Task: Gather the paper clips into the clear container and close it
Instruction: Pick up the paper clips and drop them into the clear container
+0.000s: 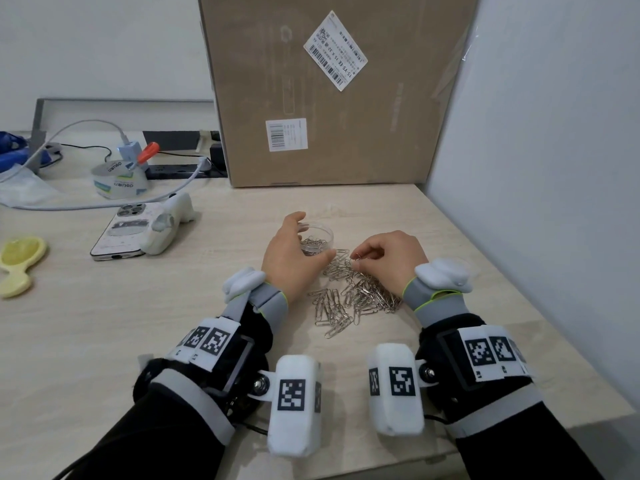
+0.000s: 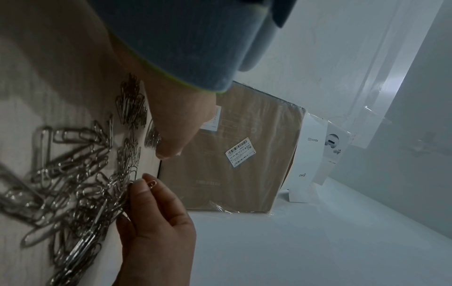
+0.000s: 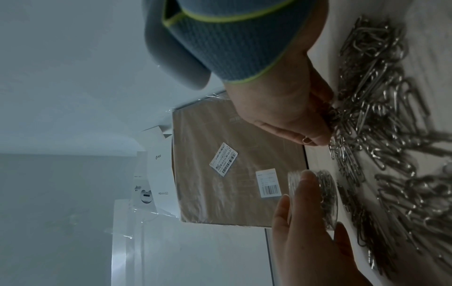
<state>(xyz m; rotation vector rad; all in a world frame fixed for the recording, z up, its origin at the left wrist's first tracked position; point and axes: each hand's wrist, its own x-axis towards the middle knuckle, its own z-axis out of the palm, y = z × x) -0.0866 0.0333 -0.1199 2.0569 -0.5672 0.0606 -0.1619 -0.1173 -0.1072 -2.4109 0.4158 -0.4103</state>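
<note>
A small round clear container (image 1: 320, 233) stands on the table with several paper clips in it. My left hand (image 1: 313, 237) cups it, fingers over the far rim and thumb at the near side; the right wrist view shows the same container (image 3: 326, 197) between those fingers (image 3: 305, 185) and thumb. A loose pile of silver paper clips (image 1: 353, 296) lies just in front of the container. My right hand (image 1: 356, 257) pinches a few clips at the pile's far edge, seen closer as the right hand (image 2: 146, 183) over the pile (image 2: 73, 183).
A large cardboard box (image 1: 329, 91) stands right behind the container. A white wall (image 1: 536, 168) bounds the table on the right. On the left lie a phone (image 1: 121, 237), a tape roll (image 1: 119, 181), a yellow tool (image 1: 19, 265) and cables.
</note>
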